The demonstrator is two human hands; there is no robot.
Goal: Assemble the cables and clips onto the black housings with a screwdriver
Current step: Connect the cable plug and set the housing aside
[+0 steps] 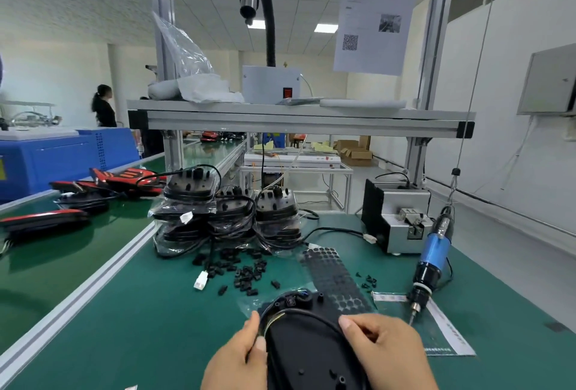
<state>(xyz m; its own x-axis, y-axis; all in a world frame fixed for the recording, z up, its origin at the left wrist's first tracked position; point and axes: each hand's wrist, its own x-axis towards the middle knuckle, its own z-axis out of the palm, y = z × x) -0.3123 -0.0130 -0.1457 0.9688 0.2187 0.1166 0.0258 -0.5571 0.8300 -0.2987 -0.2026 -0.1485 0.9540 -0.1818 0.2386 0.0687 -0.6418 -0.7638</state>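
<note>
A black housing (pixel 307 349) lies on the green mat at the bottom centre, with a thin black cable (pixel 314 315) looped over its top. My left hand (pixel 240 355) pinches the cable at the housing's left edge. My right hand (pixel 386 352) grips the housing's right side, thumb on the cable. Several small black clips (pixel 246 271) lie scattered just beyond. A blue electric screwdriver (pixel 431 258) hangs from a cord on the right, tip near the mat, untouched.
Stacks of bagged black housings (pixel 230 218) with cables stand mid-table. A sheet of black round pads (pixel 335 277) lies by the housing. A grey screw feeder (pixel 399 218) sits at right. Red and black parts (pixel 103 187) lie on the left conveyor. A person (pixel 104 106) stands far left.
</note>
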